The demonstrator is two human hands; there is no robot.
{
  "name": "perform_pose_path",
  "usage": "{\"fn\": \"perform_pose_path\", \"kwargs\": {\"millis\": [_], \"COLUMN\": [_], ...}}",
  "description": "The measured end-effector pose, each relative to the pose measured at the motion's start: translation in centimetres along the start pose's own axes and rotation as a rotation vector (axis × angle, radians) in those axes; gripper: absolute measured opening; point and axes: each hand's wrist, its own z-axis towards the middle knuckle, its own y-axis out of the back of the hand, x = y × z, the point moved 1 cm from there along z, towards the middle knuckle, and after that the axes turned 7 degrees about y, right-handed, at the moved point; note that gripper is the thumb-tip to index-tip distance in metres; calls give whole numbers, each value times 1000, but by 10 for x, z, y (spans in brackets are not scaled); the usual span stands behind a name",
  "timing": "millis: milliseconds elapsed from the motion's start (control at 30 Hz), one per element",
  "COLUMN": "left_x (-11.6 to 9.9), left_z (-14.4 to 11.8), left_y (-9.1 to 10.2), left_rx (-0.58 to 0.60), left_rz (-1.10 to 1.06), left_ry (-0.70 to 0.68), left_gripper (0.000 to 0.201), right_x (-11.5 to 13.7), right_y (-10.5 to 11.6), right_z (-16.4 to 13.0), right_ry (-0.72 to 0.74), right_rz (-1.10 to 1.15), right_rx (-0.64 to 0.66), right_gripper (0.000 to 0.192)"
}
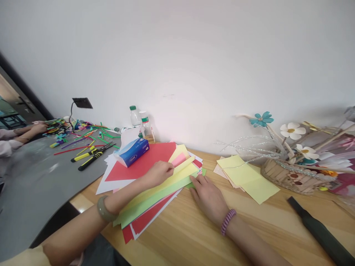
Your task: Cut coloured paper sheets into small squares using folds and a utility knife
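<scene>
Centre frame, the left hand pinches the lifted edge of a pale yellow paper sheet, fingers curled over it, a smooth green bangle on that wrist. Just right of it, the right hand lies flat and open on the wooden table, fingertips touching the green paper sheet where its corner pokes out; a purple beaded bracelet rings the wrist. Both sheets top a fanned stack of coloured paper, red, pink and white edges showing, thin and matte. A blue tissue pack sits on the big red sheet at the stack's upper left. To the right of centre, a separate pile of pale yellow squares lies near a woven basket of paper flowers at the right edge. At lower right, a long dark flat tool. On the grey mat at left, yellow-handled pliers and scattered coloured sticks; another person's hand works at far left. Two clear plastic bottles stand by the wall.
</scene>
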Motion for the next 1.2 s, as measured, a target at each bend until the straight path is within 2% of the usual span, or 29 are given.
{"fn": "perform_pose_path", "kwargs": {"millis": [233,433,600,733,833,1000,1200], "left_x": [23,26,28,34,37,43,42], "left_z": [12,11,11,8,5,5,4], "left_y": [2,-3,-4,0,3,1,2], "left_rx": [9,24,44,49,68,94,33], "left_rz": [-294,-424,-479,-511,-537,-569,-525], "left_ry": [94,128,99,57,29,-4,-48], "left_gripper": [27,32,35,38,44,50,53], "right_x": [1,0,0,-5,-15,-24,-8], "right_y": [2,0,4,13,18,16,21], "right_z": [0,1,-2,4,22,54,54], "right_ry": [-12,-32,-66,-140,-226,-409,-546], "right_rz": [25,87,218,410,613,1023,1352], "right_rx": [5,0,-26,-86,-105,24,87], "right_gripper": [31,32,31,32,32,36,36]}}
